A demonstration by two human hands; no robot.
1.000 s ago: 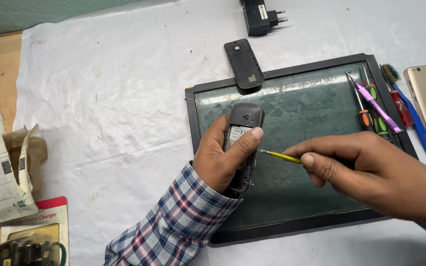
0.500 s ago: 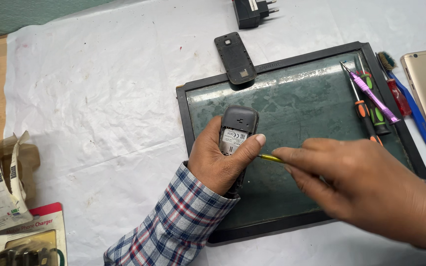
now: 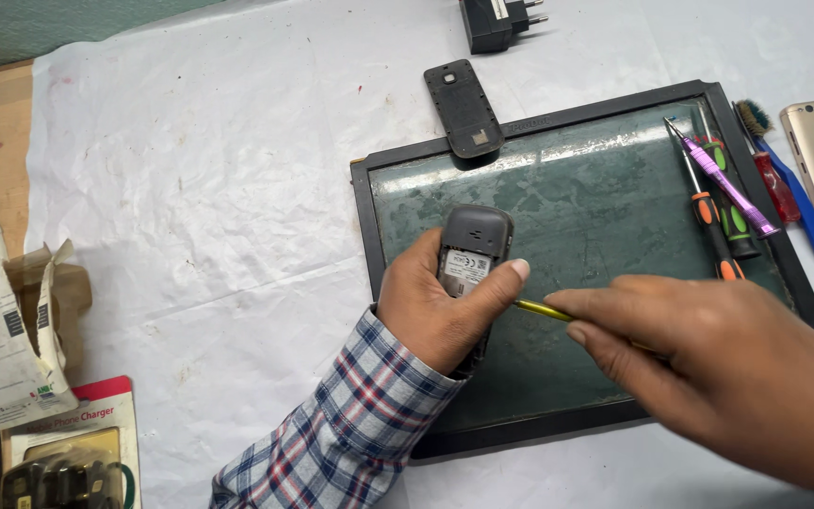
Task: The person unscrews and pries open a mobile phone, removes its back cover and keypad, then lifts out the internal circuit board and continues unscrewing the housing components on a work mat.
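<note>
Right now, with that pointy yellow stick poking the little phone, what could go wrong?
1. The thin yellow tool points at the left hand gripping the small grey phone; a slip might jab the thumb.
2. The phone is held above the glass-topped tray; if dropped, it could knock the glass.
3. The right hand works close to the screwdrivers lying on the tray and might nudge them off.

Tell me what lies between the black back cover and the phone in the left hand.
In the head view, only the tray's black rim and bare green glass separate the back cover from the phone.
</note>
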